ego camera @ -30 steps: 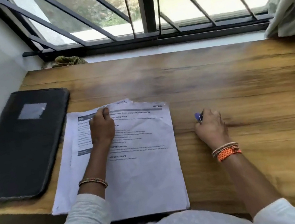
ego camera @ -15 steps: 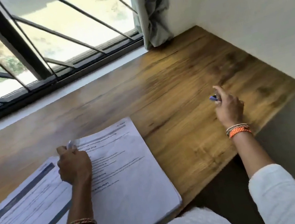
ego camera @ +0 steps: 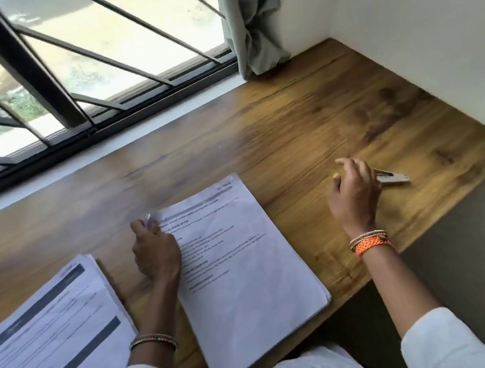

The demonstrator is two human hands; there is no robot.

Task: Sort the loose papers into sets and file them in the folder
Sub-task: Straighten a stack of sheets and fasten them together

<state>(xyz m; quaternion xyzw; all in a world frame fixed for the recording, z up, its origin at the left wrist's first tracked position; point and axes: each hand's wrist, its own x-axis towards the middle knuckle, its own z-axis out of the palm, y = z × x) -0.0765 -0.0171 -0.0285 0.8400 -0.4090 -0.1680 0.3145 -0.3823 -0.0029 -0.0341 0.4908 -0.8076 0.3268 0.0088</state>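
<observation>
Two lots of printed white papers lie on the wooden desk [ego camera: 305, 128]. The middle paper set [ego camera: 249, 272] lies apart from the left stack [ego camera: 45, 339]. My left hand [ego camera: 155, 253] pinches the curled top left corner of the middle set. My right hand [ego camera: 354, 197] hovers low over the desk to the right of that set, with its fingers loosely spread. A small stapler-like object [ego camera: 394, 179] lies on the desk just beyond this hand, partly hidden by it. The folder is out of view.
A barred window [ego camera: 64, 85] runs along the back of the desk. A bunched grey curtain [ego camera: 255, 18] hangs at its right end. A white wall [ego camera: 435, 39] closes the right side, where the desk's edge [ego camera: 451, 210] slants toward me.
The view has swung right, so the black folder has left the frame. The middle set has moved away from the left stack. My right hand has let go of the small object, which now lies on the desk.
</observation>
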